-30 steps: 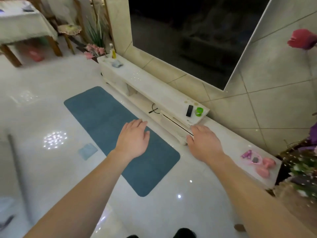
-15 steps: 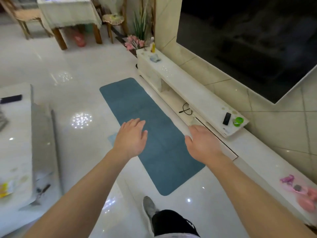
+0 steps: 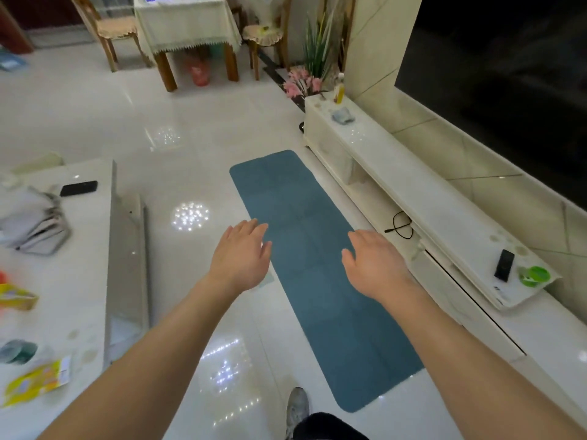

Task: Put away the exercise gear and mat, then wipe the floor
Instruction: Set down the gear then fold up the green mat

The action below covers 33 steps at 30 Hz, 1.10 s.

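Dim indoor light, speckled glare on the glossy floor (image 3: 190, 216), soft blur, wide-angle bending at edges

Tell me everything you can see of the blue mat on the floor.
The long teal-blue rectangular exercise mat with rounded corners lies unrolled and flat on the glossy white tiled floor, alongside the low white cabinet. Its surface looks soft and matte, with faint fold lines crossing it. Nothing visibly rests on it. The left hand and right hand are held open above it, gripping nothing.
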### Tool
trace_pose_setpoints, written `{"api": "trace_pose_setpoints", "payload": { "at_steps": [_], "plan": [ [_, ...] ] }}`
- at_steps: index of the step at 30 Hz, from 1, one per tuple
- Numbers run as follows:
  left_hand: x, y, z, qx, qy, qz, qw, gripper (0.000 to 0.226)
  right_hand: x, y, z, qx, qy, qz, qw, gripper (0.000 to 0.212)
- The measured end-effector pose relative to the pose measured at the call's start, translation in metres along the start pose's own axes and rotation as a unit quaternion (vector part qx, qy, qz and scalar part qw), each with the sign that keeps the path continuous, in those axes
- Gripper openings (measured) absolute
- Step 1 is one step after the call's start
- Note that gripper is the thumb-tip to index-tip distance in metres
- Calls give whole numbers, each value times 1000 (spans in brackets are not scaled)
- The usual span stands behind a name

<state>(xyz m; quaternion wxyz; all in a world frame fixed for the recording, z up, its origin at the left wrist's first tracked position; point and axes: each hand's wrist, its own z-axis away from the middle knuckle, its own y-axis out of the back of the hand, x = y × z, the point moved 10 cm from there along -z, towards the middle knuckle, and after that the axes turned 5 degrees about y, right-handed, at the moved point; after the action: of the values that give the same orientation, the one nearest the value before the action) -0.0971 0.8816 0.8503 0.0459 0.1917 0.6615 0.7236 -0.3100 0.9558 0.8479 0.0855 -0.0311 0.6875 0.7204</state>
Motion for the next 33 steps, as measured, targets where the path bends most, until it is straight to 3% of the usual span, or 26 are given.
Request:
{"api": "trace_pose_setpoints", "payload": {
  "at_steps": [14, 23, 33],
  "plan": [
    [-175, 47, -144, 7, 25, 14, 1000, 48, -128, -2, -193, -2, 12, 3, 1000, 47],
    [-313, 71, -243, -8, 8, 6, 1000, 49, -232, -22, -316, -6, -24, -16, 1000, 39],
    [-385, 84, -366, -13, -18, 9, 1000, 51, -264, -29, -442, -3, -49, -12, 999, 42]
  ]
}}
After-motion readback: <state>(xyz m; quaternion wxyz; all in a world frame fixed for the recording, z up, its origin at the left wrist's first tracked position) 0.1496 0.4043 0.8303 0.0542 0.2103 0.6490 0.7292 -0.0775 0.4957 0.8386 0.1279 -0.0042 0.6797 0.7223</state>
